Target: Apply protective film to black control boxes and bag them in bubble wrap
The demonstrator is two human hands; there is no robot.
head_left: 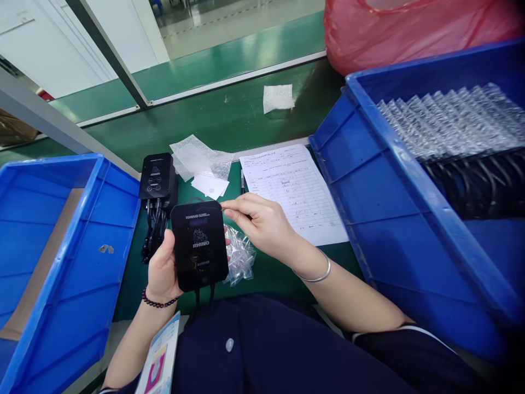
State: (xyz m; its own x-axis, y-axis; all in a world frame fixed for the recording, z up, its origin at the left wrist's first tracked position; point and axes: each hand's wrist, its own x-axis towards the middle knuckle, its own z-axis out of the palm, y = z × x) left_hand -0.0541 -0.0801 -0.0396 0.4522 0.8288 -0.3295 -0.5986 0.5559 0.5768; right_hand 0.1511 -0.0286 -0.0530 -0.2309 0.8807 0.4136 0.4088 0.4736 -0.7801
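Observation:
My left hand (162,265) is wrapped round a black RHINO box (200,246), its printed face turned up and cables hanging from its lower edge. At the box's upper right corner, my right hand (260,221) is closed in a pinch; what lies between its fingertips is too small to make out. A second black RHINO box (156,178) with bundled cables stands behind and to the left. Under and right of the held box lies a crumpled clear plastic bag (240,257).
Blue bins stand at left (98,241) and right (361,180), the right one holding bubble-wrapped items (451,120). A printed form (293,191), a pen (242,182), white cards (209,185) and bubble wrap (200,158) lie between them. A red bag (410,35) sits behind.

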